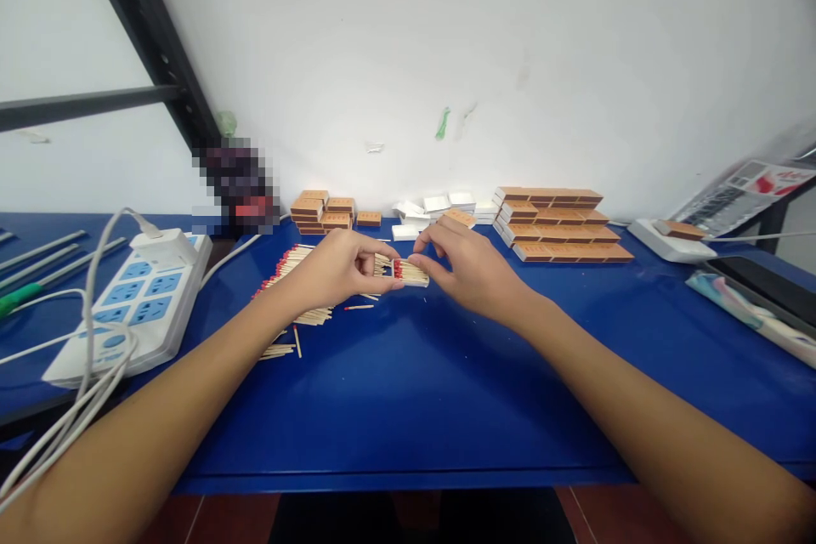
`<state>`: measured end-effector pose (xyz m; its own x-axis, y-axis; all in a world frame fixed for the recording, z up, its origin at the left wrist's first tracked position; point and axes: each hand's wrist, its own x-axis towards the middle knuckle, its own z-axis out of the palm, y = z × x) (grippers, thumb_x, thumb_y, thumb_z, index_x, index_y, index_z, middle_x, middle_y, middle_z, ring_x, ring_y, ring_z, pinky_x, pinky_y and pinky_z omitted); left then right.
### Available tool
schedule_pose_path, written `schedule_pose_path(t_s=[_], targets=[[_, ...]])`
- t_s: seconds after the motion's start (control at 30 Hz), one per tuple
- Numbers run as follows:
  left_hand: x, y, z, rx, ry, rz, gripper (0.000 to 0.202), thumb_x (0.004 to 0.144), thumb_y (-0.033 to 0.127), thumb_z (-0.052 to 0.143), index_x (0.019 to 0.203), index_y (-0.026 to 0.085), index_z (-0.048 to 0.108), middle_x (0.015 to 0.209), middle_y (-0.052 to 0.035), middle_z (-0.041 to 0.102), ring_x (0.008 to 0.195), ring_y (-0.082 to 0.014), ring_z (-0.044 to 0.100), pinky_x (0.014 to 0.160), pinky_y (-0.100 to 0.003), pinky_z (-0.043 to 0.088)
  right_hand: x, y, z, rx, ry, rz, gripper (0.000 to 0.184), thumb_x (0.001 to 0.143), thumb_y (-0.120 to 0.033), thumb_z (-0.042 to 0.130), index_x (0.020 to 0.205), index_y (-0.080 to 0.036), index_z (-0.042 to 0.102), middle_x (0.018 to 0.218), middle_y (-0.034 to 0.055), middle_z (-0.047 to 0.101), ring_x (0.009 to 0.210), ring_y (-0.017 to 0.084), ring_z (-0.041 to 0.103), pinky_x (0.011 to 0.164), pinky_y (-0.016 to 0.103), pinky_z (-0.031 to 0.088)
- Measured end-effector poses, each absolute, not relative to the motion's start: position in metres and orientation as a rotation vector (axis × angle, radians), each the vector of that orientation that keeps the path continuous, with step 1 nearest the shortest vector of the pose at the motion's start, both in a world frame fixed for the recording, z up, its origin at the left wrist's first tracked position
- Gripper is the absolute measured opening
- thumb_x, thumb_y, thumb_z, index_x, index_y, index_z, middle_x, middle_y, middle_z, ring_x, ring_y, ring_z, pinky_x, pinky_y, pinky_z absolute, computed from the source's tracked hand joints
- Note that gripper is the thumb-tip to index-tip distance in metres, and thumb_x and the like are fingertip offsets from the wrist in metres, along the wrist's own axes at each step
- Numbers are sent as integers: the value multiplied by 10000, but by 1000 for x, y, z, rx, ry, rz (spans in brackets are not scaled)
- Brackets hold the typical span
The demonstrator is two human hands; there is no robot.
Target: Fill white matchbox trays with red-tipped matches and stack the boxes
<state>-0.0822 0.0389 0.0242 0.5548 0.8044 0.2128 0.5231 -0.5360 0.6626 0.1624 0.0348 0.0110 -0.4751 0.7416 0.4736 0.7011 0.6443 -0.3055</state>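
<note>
A small white matchbox tray (417, 281) full of red-headed matches (408, 270) is held just above the table, between my two hands. My left hand (348, 266) grips its left end between thumb and fingers. At the right end, the thumb and index finger of my right hand (462, 262) close together on the tray's upper edge; the exact contact is partly hidden. Behind and below my left wrist lies a pile of loose matches (314, 316), with a single match (359, 307) apart from it.
Closed brown matchboxes (564, 234) are stacked in steps at the back right, with a smaller stack (322, 212) at the back left. White trays (411, 231) lie between them. A power strip (131, 297) with looping white cables stands left on the blue table (408, 399).
</note>
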Motion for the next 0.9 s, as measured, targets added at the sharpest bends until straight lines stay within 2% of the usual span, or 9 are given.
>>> schedule_pose_path(t_s=[0.13,0.27,0.4,0.7,0.9], targets=[[-77,32,26,2284,1050,566,363,826,464,825,1085,209,828,575,41,598,524,-110,474,535,-258,361,166,37,16,-1114,-2301,124,113,1013,-295,610,951,-200,618,924,48,608,799,182,522,703,312,354],[-75,29,22,2335,1033,462,345,810,446,835,1069,218,835,572,50,589,518,-113,484,520,-255,339,168,37,18,-1135,-2474,338,199,988,-380,662,896,-204,666,791,5,569,719,159,495,653,300,324],[-76,31,15,2337,1033,435,383,766,486,864,1041,220,837,607,38,636,514,-118,519,507,-257,337,168,35,14,-1121,-2558,492,265,965,-462,687,892,-206,695,801,10,587,720,160,504,638,295,328],[-76,32,16,2372,1046,387,379,784,487,859,1048,217,831,611,39,646,523,-119,548,518,-258,358,168,34,15,-1134,-2560,505,252,957,-454,701,897,-210,699,813,14,597,726,162,511,637,293,343],[-76,32,16,2384,1070,373,397,787,499,849,1060,211,830,627,33,652,530,-124,558,515,-262,363,173,35,18,-1156,-2600,593,349,949,-558,677,874,-217,690,790,8,593,681,155,497,597,294,340]])
